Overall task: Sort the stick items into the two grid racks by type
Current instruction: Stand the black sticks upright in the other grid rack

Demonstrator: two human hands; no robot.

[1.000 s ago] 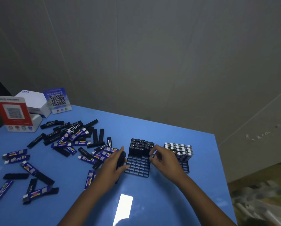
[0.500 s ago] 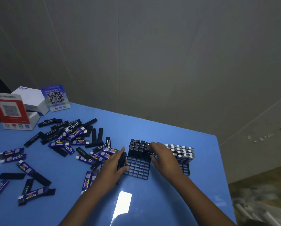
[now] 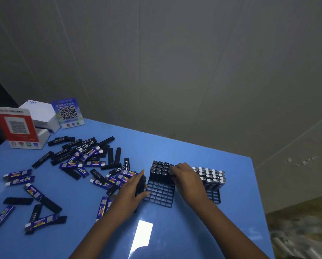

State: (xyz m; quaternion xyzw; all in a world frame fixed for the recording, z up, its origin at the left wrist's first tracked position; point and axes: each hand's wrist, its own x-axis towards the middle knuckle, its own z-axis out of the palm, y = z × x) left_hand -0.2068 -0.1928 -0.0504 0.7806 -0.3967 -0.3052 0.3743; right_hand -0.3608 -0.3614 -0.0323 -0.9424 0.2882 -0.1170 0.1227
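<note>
1. Your left hand (image 3: 132,189) rests at the left edge of the black grid rack (image 3: 161,193), fingers curled around black sticks (image 3: 140,184).
2. Your right hand (image 3: 186,179) reaches over the rack's far right corner, fingers bent onto the standing black sticks (image 3: 159,170); what they pinch is hidden.
3. Loose sticks (image 3: 78,161) lie scattered on the counter (image 3: 81,230), left of the rack.
4. The second rack (image 3: 212,178), holding silver-capped sticks, stands just right of it.

Glossy blue table (image 3: 175,240) (smooth); black plastic rack (image 3: 161,195).
</note>
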